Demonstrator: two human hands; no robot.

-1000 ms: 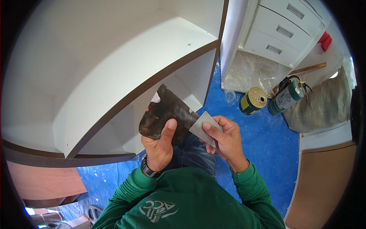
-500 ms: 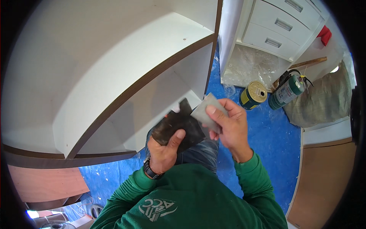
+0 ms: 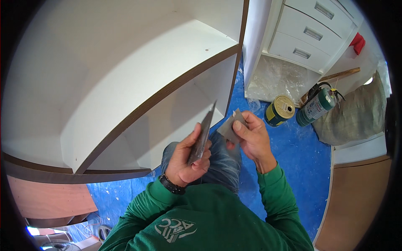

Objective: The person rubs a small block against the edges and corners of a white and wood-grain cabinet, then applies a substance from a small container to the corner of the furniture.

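My left hand (image 3: 181,164), with a black watch on the wrist, grips a thin dark flat plate (image 3: 202,140) between thumb and fingers. The plate is turned almost edge-on, its narrow tip pointing up. To its right, my right hand (image 3: 254,140) pinches a grey flat putty spreader (image 3: 226,129), thumb on its face. A small whitish bit shows at the spreader's upper corner. Plate and spreader are apart, both held above my knees in front of the shelf cabinet (image 3: 167,81).
A green-and-yellow can (image 3: 284,108) and a green cylinder with a black hose (image 3: 317,104) stand on the blue floor sheet (image 3: 293,159). Behind them is a white drawer unit (image 3: 307,37) with clear plastic under it. A draped sack-like cover (image 3: 351,115) lies at the right.
My left hand has turned the dark plate from face-up to nearly edge-on. The spreader has come away from the plate and tilted, slightly lower in my right hand.
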